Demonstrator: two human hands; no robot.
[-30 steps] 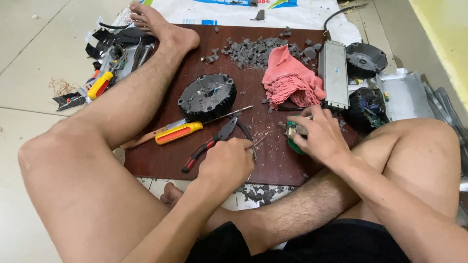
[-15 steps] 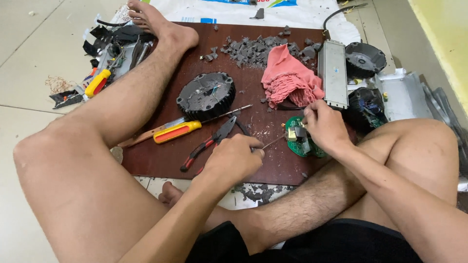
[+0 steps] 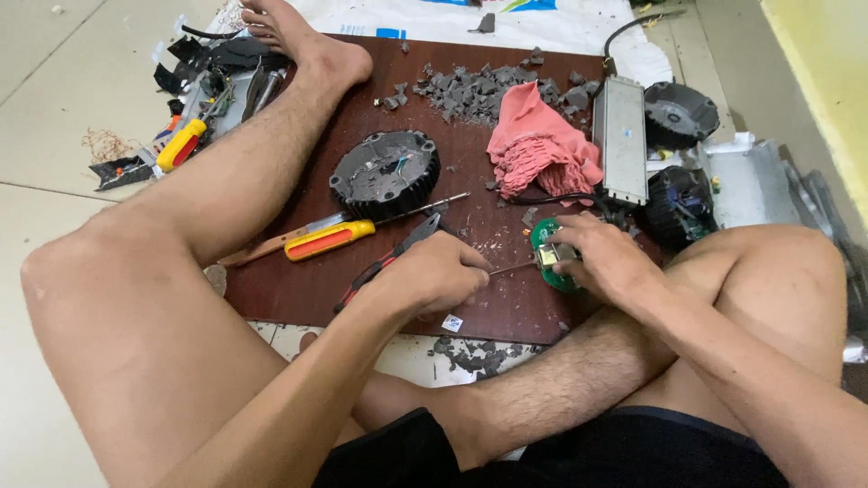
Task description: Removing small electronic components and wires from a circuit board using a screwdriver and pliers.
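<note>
**Hands at the green board**

My left hand (image 3: pixel 432 274) is curled tight around a thin metal tool (image 3: pixel 512 267), its bare steel shaft running right to the small round green circuit board (image 3: pixel 553 258). My right hand (image 3: pixel 604 259) clamps that board by its edge, fingers folded over a pale blocky part on top, just above the dark reddish-brown wooden board (image 3: pixel 298 289) I work on, near its front edge between my legs.

Behind my left hand lie pliers with red-and-black grips (image 3: pixel 389 262) and a screwdriver with a glossy yellow-and-orange handle (image 3: pixel 329 240). Further back sits a round black finned housing (image 3: pixel 385 173), dusty grey inside, a heap of jagged grey chips (image 3: pixel 479 90), a crumpled pink ribbed cloth (image 3: pixel 540 145) and a long flat brushed-metal box (image 3: pixel 619 140).

Compared with a second ago, my right hand has shifted a little to the right and turned the green board up, so more of its face shows; my left hand has closed in until the tool tip meets it. The rest lies as before.
</note>
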